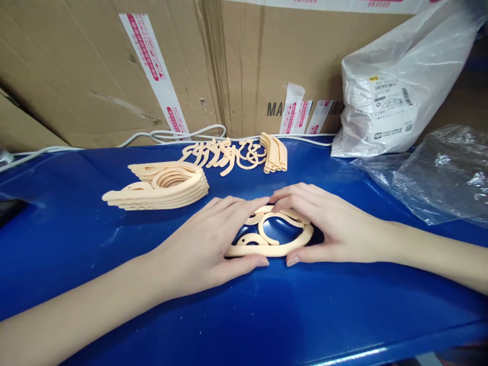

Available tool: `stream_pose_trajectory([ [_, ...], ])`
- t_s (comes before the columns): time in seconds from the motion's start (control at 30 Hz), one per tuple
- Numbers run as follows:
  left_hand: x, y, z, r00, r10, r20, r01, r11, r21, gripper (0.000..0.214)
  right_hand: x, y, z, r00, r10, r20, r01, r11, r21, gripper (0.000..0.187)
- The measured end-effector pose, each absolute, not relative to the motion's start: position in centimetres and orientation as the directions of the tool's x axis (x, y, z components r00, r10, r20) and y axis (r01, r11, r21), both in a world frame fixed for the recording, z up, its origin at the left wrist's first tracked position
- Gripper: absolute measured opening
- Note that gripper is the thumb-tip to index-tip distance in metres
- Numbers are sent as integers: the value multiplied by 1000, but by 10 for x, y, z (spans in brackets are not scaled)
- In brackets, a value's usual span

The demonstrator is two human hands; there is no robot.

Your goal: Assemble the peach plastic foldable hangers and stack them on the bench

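Note:
A cream plastic folding hanger [280,250], folded up with its curved hook inside the frame, lies flat on the blue table. My left hand [217,239] grips its left end, thumb along the near edge and fingers over the far side. Around the right end wraps my right hand [324,223], its thumb at the near edge and fingertips on the far edge. Fingers partly cover both ends of the hanger. Beyond my left hand sits a stack of several similar folded hangers [160,198].
Behind lie a pile of loose cream hooks [213,152] and a bundle of cream hanger arms [274,152]. A white cable [152,134] runs along cardboard boxes [229,61]. At the right are a labelled white plastic bag [381,101] and crumpled clear plastic [438,173].

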State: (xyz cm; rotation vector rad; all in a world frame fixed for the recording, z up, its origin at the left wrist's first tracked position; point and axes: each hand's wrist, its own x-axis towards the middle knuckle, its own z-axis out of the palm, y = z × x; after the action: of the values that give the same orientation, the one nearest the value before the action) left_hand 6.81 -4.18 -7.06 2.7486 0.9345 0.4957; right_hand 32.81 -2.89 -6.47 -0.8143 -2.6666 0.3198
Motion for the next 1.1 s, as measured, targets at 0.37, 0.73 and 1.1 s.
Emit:
stream_pose_trajectory([
  [0.37, 71, -47, -69, 645, 605, 466, 547, -792, 272, 58, 329, -24, -58, -510, 857, 75, 530, 381, -757, 30],
  [0.73, 70, -48, -66, 673, 579, 460, 537, -811, 233, 66, 322, -27, -47, -573, 805, -154, 238, -17, -971, 32],
  [1.1, 72, -47, -64, 713, 520, 471, 574, -818, 34, 75, 322, -29, -46, -590, 793, -154, 237, -12, -971, 29],
])
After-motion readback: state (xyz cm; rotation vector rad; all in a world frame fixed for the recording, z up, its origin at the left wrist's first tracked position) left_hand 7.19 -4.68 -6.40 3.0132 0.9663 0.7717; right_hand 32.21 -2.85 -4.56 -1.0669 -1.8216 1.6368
